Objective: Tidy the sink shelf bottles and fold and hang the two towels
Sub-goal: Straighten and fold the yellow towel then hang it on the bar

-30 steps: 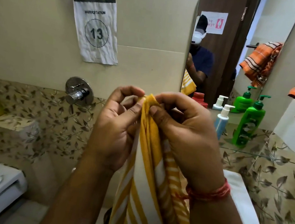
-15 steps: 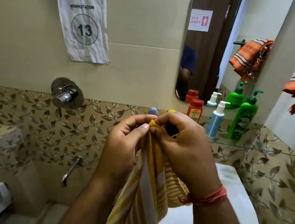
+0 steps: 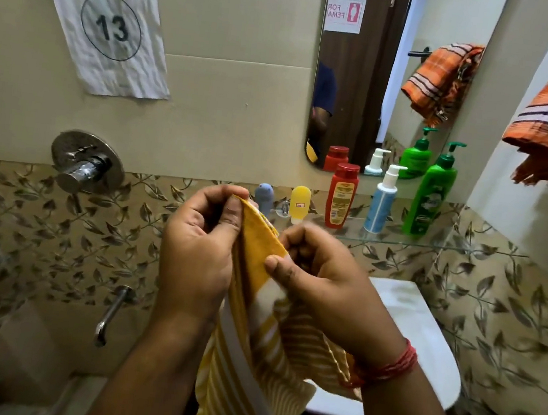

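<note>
Both hands — left hand (image 3: 196, 253), right hand (image 3: 320, 282) — pinching yellow towel (image 3: 249, 342), fingers curled

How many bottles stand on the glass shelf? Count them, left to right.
5 on the glass shelf: small grey-blue bottle, small yellow bottle, red bottle, white-and-blue pump bottle, green pump bottle. The hands may hide others.
</note>
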